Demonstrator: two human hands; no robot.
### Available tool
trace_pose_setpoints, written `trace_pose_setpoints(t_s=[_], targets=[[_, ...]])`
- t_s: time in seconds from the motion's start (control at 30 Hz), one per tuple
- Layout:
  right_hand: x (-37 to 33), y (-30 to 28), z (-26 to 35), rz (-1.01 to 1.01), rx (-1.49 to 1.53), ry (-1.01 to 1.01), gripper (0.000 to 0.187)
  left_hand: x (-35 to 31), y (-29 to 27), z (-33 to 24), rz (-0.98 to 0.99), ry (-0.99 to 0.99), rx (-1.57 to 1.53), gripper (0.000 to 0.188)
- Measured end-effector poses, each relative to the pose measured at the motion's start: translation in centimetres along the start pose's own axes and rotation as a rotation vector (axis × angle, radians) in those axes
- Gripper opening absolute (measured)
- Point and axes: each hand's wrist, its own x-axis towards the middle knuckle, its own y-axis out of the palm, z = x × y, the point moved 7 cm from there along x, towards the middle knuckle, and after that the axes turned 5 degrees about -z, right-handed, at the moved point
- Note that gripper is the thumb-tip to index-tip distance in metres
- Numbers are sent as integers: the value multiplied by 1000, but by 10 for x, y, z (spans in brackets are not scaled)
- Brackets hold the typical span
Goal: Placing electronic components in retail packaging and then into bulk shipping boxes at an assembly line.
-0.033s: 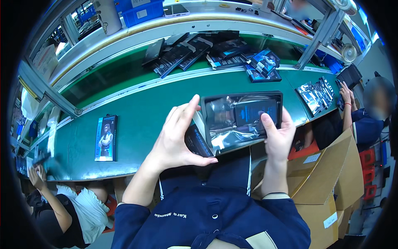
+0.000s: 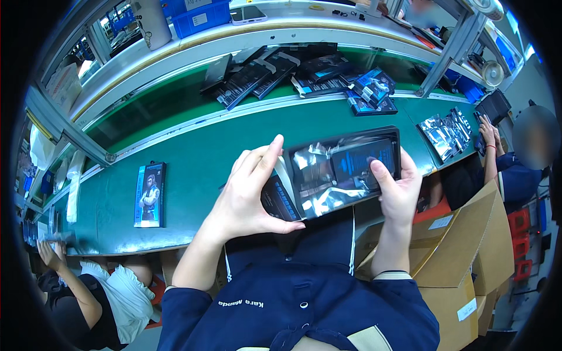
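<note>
A shallow black tray [image 2: 345, 134] with a shiny clear plastic film and a dark blue-printed insert tilts in front of me above the bench edge. My right hand [image 2: 401, 190] grips its right end, thumb pressed on top and fingers behind. My left hand [image 2: 246, 196] curves round a dark carton [image 2: 277, 199] with blue print and a pale flap, at the tray's left end. Its thumb lies along the near edge and its fingers point up at the far side. How far tray and carton overlap is hidden. A flat picture box [image 2: 150, 195] lies to the left.
Several dark boxes [image 2: 263, 73] lie heaped along the back of the green bench [image 2: 193, 169]. Plastic-wrapped packs [image 2: 446, 134] lie at right near a co-worker's hands [image 2: 489, 131]. A large open cardboard carton [image 2: 451, 251] stands by my right arm. Another co-worker's hands [image 2: 52, 254] are at far left.
My right hand has shifted slightly right, and the tray's right end tilts a little differently, with glare moving across the film. The left co-worker's hands have moved down slightly.
</note>
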Motion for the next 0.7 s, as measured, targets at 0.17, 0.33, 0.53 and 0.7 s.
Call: trace_pose_setpoints(t_s=[0.17, 0.33, 0.53, 0.7], targets=[[11, 5, 22, 220, -137, -51, 44, -1, 10, -5, 85, 1, 112, 125], [17, 39, 44, 223, -156, -223, 55, 8, 12, 11, -83, -44, 231, 128], [32, 22, 21, 439, -83, -83, 56, 11, -6, 2, 6, 67, 218, 127], [27, 23, 3, 251, -17, -6, 53, 13, -8, -13, 84, 138, 358, 123]])
